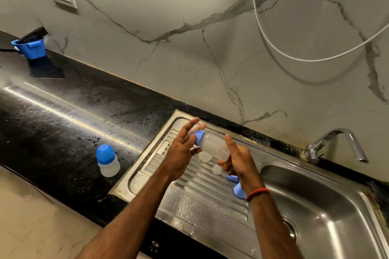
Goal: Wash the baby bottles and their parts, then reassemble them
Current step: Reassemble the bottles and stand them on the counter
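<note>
"Hands first: what was each one doing?"

"Right hand (240, 159) gripped the clear bottle (212, 145) by its base, above the drainboard (189, 202). Left hand (182, 154) was spread loose, fingers straight against the blue collar (199, 135)."

"And around it?"

"Blue parts (239, 190) sat at the drainboard's basin-side edge. A capped bottle (107, 161) stood on the counter (73, 115), near the drainboard's left edge."

Both forearms are bare, enter from the bottom edge and converge at centre frame. Left hand (181, 151): raised, fingers spread and nearly straight, tips against the neck end of the bottle (212, 145). Right hand (240, 162): thumb and lower fingers curl round the bottle's base, with the index finger extended upward along its side. The wrists are apart and the hands roughly level.
</note>
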Demonstrator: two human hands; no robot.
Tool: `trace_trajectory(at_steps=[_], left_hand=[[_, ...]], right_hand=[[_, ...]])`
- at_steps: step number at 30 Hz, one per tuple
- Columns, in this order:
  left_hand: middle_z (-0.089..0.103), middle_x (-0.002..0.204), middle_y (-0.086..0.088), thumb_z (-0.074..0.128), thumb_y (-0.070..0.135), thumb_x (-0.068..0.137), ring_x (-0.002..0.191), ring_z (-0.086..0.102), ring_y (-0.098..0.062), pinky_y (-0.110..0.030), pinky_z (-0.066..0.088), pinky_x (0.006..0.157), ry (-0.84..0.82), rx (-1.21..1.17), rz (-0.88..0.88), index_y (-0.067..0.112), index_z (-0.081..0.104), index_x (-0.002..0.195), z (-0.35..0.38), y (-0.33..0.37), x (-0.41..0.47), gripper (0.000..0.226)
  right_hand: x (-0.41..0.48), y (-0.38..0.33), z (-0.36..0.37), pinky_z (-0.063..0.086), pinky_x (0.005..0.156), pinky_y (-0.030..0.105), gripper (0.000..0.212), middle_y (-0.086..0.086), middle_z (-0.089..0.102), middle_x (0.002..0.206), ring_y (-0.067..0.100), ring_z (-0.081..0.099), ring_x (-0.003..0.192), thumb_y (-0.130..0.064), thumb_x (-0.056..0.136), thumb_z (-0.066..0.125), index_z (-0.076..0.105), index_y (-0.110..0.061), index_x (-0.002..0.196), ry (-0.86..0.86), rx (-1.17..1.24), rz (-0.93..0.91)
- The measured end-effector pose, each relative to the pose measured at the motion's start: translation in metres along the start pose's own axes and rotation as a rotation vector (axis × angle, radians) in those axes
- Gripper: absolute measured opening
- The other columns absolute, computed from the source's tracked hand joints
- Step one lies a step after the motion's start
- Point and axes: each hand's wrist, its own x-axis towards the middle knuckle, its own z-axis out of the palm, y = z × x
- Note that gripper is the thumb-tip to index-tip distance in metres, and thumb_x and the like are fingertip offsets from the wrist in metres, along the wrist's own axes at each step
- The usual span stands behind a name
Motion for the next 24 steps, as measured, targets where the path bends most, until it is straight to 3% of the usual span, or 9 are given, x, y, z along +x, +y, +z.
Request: trace_trajectory(at_steps=[3,5,8,14,19,24], left_hand=[[0.059,0.141,-0.001,0.057,0.044,0.092,0.125,0.062,-0.026,-0.054,0.053,0.099,0.078,-0.132,-0.002,0.047,0.023,0.155,0.002,-0.002,0.003,0.072],[0.061,0.136,-0.011,0.066,0.043,0.087,0.120,0.065,-0.030,-0.058,0.053,0.096,0.178,-0.203,-0.022,0.044,0.031,0.152,0.005,-0.003,0.003,0.074],[0.064,0.129,-0.019,0.072,0.031,0.078,0.120,0.063,-0.038,-0.054,0.056,0.094,0.365,-0.334,-0.111,0.027,0.046,0.142,0.013,-0.006,0.003,0.069],[0.068,0.119,-0.021,0.073,0.031,0.073,0.113,0.067,-0.034,-0.046,0.055,0.098,0.471,-0.582,-0.211,0.006,0.058,0.126,0.019,-0.009,0.002,0.060],[0.065,0.128,-0.024,0.067,0.038,0.082,0.126,0.059,-0.040,-0.051,0.053,0.096,0.373,-0.661,-0.233,0.006,0.058,0.130,0.014,-0.015,0.003,0.058],[0.069,0.122,-0.021,0.066,0.035,0.084,0.124,0.061,-0.039,-0.054,0.050,0.099,0.347,-0.674,-0.225,0.006,0.057,0.132,0.013,-0.013,0.003,0.057]], right_hand=[[-0.003,0.002,0.005,0.050,0.050,0.020,0.060,0.011,0.070,0.083,0.009,0.063,0.057,-0.057,0.078,0.063,0.066,-0.008,0.112,0.011,-0.004,-0.181],[-0.003,0.006,0.005,0.058,0.061,0.023,0.060,0.005,0.071,0.101,0.010,0.070,0.077,-0.050,0.072,0.076,0.065,-0.015,0.120,0.019,-0.078,-0.326],[0.000,0.010,0.005,0.061,0.075,0.027,0.061,-0.003,0.062,0.121,0.013,0.063,0.104,-0.031,0.071,0.087,0.062,-0.020,0.126,0.022,-0.233,-0.509],[0.004,0.013,0.005,0.059,0.085,0.032,0.062,-0.011,0.055,0.122,0.014,0.055,0.117,-0.012,0.067,0.089,0.063,-0.033,0.119,0.058,-0.254,-0.674],[0.006,0.013,0.006,0.058,0.083,0.025,0.059,-0.008,0.059,0.124,0.015,0.057,0.117,-0.013,0.070,0.088,0.063,-0.026,0.122,0.008,-0.193,-0.658],[0.001,0.010,0.010,0.063,0.070,0.042,0.053,-0.001,0.058,0.128,0.027,0.067,0.107,-0.028,0.078,0.080,0.059,-0.025,0.126,-0.102,0.048,-0.461]])
